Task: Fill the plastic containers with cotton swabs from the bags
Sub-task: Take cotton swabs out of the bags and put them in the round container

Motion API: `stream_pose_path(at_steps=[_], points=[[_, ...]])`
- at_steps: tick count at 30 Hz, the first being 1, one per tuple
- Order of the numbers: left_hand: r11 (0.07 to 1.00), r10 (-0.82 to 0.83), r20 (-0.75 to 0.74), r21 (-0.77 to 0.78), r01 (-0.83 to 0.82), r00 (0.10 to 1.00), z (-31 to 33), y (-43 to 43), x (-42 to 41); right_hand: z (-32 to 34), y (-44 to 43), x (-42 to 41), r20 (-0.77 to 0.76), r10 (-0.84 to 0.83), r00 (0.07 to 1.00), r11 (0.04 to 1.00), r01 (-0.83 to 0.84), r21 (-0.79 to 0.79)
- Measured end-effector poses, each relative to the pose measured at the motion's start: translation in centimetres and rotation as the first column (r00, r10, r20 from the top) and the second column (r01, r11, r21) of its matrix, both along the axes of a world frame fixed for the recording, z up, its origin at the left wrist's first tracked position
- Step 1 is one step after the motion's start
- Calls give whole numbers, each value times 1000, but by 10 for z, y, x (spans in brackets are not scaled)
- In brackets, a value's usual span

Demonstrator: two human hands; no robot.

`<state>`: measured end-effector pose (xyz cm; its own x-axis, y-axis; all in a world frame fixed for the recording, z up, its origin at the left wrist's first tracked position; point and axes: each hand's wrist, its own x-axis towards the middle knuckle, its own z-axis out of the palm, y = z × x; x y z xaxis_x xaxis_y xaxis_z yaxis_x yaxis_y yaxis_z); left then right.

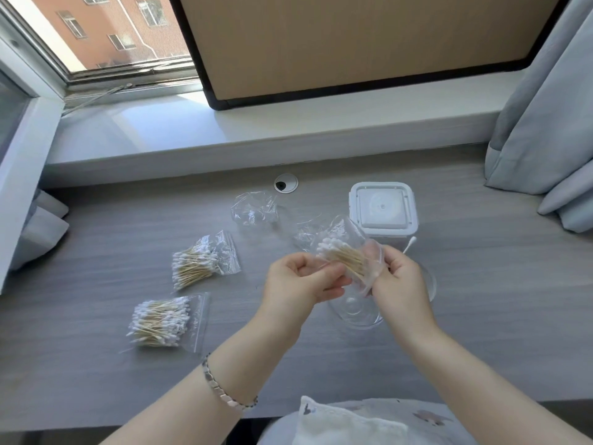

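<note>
- Left hand (301, 281): fingers curled, pinching the near edge of a clear bag; a metal-link bracelet (224, 391) sits on the wrist.
- Right hand (398, 281): fingers curled round the other end of the same bag, so both hands are clamped on it, close together above the counter (96, 252).
- Held bag (343, 255): clear plastic, lifted off the counter, with 1 bundle of wooden-stick cotton swabs inside, white tips pointing up and to the left.
- Clear round container (356, 311): on the counter directly below the hands, partly hidden by them; its contents cannot be told.
- White square container (383, 208): lid on, standing behind the hands, toward the windowsill (256, 130).
- Loose swab (409, 245): 1, lying just beside the front right corner of the white square container.
- Full bags: 2, flat on the counter left of the hands, the farther bag (202, 260) and the nearer bag (163, 319), each packed with swabs.
- Crumpled empty bag (255, 208): clear, behind the hands and left of the white square container.
- Cable grommet (286, 183): round, set in the counter near its back edge.
- Grey curtain (545, 123): hanging at the right, its hem resting on the counter.
</note>
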<state>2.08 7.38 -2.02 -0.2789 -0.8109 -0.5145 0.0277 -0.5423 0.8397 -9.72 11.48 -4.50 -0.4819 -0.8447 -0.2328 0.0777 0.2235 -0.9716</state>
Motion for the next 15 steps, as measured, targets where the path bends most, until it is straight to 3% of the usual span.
stream_pose_path(at_steps=[3, 7, 11, 15], points=[[988, -37, 151, -142, 59, 988, -1, 5, -4, -2, -1, 3, -25, 15, 1000, 1000, -15, 0], [904, -181, 419, -285, 318, 890, -1, 7, -2, -7, -4, 2, -31, 7, 999, 1000, -7, 7], [838, -342, 484, -230, 494, 806, 2, -3, 9, -14, -4, -7, -77, 3, 997, 999, 0, 32], [865, -351, 427, -192, 463, 833, 2, -11, 19, -11, -2, -14, -191, 84, 978, 995, -73, 67]])
